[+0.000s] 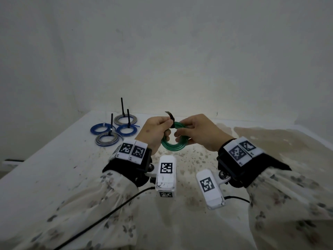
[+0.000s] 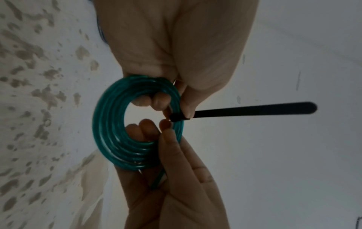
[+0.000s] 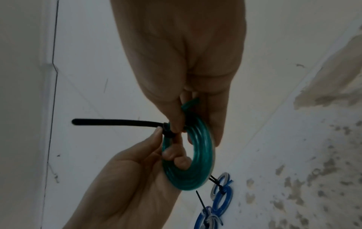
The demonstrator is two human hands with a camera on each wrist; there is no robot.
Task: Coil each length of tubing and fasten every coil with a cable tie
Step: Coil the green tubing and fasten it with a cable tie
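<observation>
Nearest the head camera, at frame centre, the left hand (image 1: 155,131) and right hand (image 1: 200,134) both pinch the green coil (image 1: 173,139), held above the table (image 1: 54,168). A black cable tie (image 2: 252,110) is already looped round it, its tail sticking out, so this coil looks nearly fastened. Four tied coils (image 1: 115,130), two blue and two grey, lie at left centre. No loose tubing is in view; probably the last.

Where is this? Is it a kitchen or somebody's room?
Probably a plain workroom, not a kitchen. There is only a bare pale wall and a stained white table. On it lie tied tubing coils, and both hands hold a green coil with a black cable tie.
</observation>
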